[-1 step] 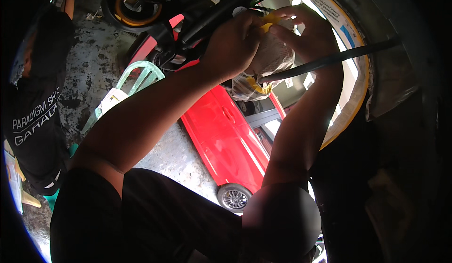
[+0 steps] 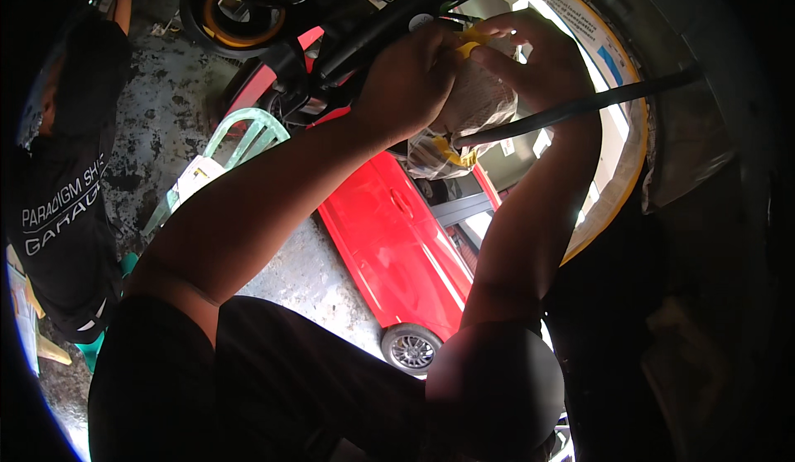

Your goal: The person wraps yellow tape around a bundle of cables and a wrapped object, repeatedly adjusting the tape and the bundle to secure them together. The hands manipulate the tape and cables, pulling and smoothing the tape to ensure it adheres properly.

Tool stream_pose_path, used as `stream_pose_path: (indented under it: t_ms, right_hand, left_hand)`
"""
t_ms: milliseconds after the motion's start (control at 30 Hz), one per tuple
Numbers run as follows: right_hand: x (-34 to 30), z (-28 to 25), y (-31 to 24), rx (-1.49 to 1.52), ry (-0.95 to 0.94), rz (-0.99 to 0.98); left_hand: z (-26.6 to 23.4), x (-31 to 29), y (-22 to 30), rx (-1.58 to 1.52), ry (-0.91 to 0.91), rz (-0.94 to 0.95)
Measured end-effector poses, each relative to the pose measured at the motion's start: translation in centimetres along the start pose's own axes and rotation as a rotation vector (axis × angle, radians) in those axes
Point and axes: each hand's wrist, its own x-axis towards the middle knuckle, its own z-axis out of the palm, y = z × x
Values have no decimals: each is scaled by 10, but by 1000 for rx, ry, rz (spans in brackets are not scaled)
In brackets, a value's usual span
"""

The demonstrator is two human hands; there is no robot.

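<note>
A bundle wrapped in printed paper and clear plastic [image 2: 479,98] hangs at upper centre, with yellow tape [image 2: 474,40] at its top and more lower down. My left hand [image 2: 411,77] is closed in a pinch on the tape at the bundle's upper left. From the right, my right hand [image 2: 548,58] bends its thumb and fingers around the same strip, the tips at the yellow tape. What lies inside the wrapping is hidden. A dark hose or cable [image 2: 580,108] runs from the bundle past my right wrist.
A black strut-like bar [image 2: 389,27] slants just above my left hand. The taped, paper-lined arch edge [image 2: 633,131] curves at right. Below are a red car [image 2: 393,230] and a green plastic chair [image 2: 252,131]. A person in a dark shirt [image 2: 66,180] is at left.
</note>
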Motion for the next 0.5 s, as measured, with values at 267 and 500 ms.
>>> stream_pose_path:
  t_ms: [267,500]
  right_hand:
    - [20,9,-8,-151,-96,101]
    - [33,10,1,-108,-125,300]
  left_hand:
    - [-5,-3,-3,12,-7,1]
    - [-21,-57,-7,-97,8,-258]
